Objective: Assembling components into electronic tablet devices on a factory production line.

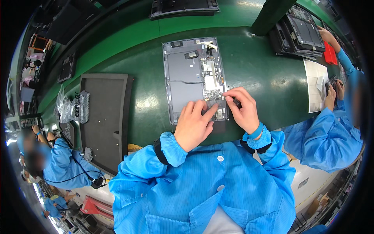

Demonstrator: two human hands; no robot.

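Note:
An opened grey tablet-like housing [183,66] lies flat on the green bench in front of me, its bare circuit board [212,82] running along the right side. My left hand [193,124] rests on the lower part of the housing, fingers apart, its index finger touching the lower board. At the housing's right edge my right hand [243,111] has thumb and fingers bent together. A small dark patch shows between them, too hidden to name. A black cable crosses the housing's middle, and a small dark module [191,55] sits near its top.
Left of the housing stands a large black foam-lined tray [104,105], with a clear plastic bag [64,104] beside it. Stacked housings [298,33], a red box [330,53] and a white paper sheet [317,84] are at the right. Co-workers in blue sit on both sides.

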